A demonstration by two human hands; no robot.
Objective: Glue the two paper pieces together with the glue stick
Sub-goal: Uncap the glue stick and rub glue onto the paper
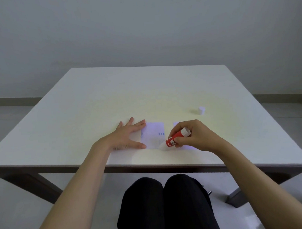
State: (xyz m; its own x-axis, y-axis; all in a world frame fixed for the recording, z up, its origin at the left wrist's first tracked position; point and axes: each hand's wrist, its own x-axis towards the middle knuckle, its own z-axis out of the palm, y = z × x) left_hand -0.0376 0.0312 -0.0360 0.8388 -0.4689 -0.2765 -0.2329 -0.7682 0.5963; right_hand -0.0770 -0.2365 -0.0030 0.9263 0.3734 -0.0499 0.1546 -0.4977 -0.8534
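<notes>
Right hand (pixel 195 136) pinches the red glue stick (pixel 174 139), tip on the paper (pixel 153 137); left hand (pixel 128 135) spread flat at its edge.

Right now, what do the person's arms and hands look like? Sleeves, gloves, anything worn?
Both forearms are bare up to the frame edge, with no sleeves in view. The left hand and right hand wear no gloves; no rings, watch or wristbands are visible. No markings show. The legs below are in dark trousers.

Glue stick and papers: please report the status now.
Left hand flat, pinning left paper piece. Right hand grips glue stick, tip down at that paper's near right corner. Second paper mostly hidden. Cap aside, nothing blocking.
</notes>
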